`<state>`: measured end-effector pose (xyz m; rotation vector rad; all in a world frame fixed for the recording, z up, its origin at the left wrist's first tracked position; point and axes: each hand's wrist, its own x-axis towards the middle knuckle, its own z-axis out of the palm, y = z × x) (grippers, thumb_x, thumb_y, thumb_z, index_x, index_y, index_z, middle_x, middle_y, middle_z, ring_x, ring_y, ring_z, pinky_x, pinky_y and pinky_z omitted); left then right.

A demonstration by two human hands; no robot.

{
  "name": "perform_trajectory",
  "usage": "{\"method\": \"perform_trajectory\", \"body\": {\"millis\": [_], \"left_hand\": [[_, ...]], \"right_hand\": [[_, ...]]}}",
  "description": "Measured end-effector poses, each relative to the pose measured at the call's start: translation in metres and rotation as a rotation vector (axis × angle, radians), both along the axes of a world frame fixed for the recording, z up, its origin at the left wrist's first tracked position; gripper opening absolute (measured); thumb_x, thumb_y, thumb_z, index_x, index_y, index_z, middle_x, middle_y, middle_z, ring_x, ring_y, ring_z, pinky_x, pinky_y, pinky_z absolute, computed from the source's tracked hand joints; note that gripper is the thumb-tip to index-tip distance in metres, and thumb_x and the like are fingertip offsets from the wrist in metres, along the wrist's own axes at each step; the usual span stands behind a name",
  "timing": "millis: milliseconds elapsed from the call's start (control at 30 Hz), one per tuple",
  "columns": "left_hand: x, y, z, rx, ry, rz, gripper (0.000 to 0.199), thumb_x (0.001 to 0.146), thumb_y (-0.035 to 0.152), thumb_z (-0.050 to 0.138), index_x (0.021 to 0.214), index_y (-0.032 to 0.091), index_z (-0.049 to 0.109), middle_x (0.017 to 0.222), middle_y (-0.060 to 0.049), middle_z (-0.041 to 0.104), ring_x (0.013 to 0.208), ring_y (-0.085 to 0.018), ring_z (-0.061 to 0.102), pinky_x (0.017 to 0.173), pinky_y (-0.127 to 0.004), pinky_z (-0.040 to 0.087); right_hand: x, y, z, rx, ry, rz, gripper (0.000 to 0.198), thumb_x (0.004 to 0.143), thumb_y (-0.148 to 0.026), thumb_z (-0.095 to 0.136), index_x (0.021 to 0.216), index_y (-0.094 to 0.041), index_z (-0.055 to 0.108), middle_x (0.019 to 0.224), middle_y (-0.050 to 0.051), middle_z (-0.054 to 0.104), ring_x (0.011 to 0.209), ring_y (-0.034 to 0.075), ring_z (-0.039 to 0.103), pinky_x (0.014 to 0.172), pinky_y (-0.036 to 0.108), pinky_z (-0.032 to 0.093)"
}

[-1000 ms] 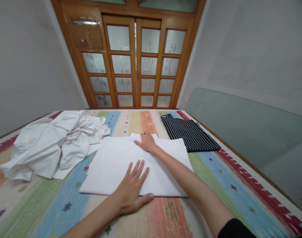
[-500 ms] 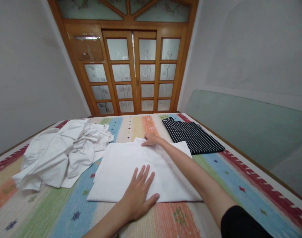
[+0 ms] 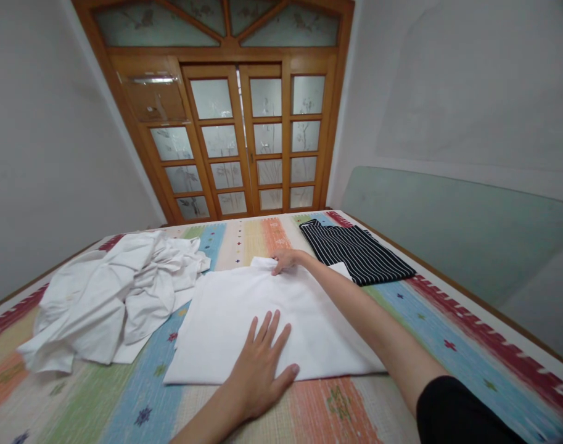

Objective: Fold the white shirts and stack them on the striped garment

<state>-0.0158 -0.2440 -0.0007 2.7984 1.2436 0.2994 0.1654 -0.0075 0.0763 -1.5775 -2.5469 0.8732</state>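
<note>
A white folded garment [image 3: 216,333] lies flat on the patterned bedspread in front of me; its exact kind does not show. My left hand [image 3: 260,373] rests palm down on its near part, fingers spread. At the far edge, my right hand [image 3: 287,260] pinches the fabric between thumb and fingers, beside a small flap that sticks up there. Slight creases run through the cloth below the right hand. Some of the right fingers are hidden behind the hand.
To the left lies a crumpled heap of white cloth [image 3: 110,296]. A folded black-and-white striped garment [image 3: 355,251] is at the far right. The bedspread [image 3: 105,394] has coloured stripes. Beyond stand wooden glass-paned doors [image 3: 242,148]; a pale green panel [image 3: 447,222] runs along the right.
My right hand has shifted slightly right along the far edge, pulling the fabric with it. The left hand stays flat in place. The view has tilted a little.
</note>
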Motion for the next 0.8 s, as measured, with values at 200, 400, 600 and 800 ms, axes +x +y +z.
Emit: {"method": "perform_trajectory", "body": {"millis": [200,400,600,800], "left_hand": [[-0.010,0.004,0.011,-0.088,0.010,-0.068,0.068,0.095,0.063,0.036,0.154,0.029,0.028,0.163,-0.008,0.015,0.150,-0.030,0.015,0.121,-0.055,0.013],[-0.022,0.020,0.030,-0.245,0.037,-0.099,0.059,0.097,0.060,0.031,0.149,0.033,0.038,0.162,-0.003,0.024,0.149,-0.027,0.021,0.121,-0.057,0.008],[-0.025,0.040,0.025,-0.080,0.044,-0.024,0.049,0.098,0.056,0.035,0.135,0.033,0.057,0.152,-0.003,0.045,0.143,-0.029,0.035,0.118,-0.056,0.017],[-0.049,0.070,0.005,0.133,0.038,-0.007,0.043,0.097,0.051,0.041,0.135,0.036,0.057,0.146,-0.004,0.052,0.137,-0.028,0.043,0.116,-0.052,0.024]], "right_hand": [[0.024,-0.006,-0.003,-0.022,0.023,-0.115,0.073,0.059,-0.025,0.080,0.128,-0.020,0.058,0.121,0.009,0.066,0.097,0.025,0.065,0.076,0.029,0.052],[0.058,-0.021,0.002,-0.135,0.254,-0.224,0.105,0.055,-0.021,0.087,0.147,-0.024,0.036,0.118,0.009,0.063,0.081,0.018,0.064,0.072,0.029,0.053],[0.092,-0.041,0.002,-0.211,0.383,-0.374,0.105,0.059,-0.017,0.087,0.149,-0.034,0.035,0.088,-0.001,0.066,0.055,0.009,0.053,0.052,0.020,0.045],[0.111,-0.060,-0.011,-0.252,0.610,-0.444,0.075,0.058,-0.012,0.084,0.128,-0.026,0.062,0.109,0.002,0.070,0.078,0.013,0.064,0.064,0.021,0.053]]}}
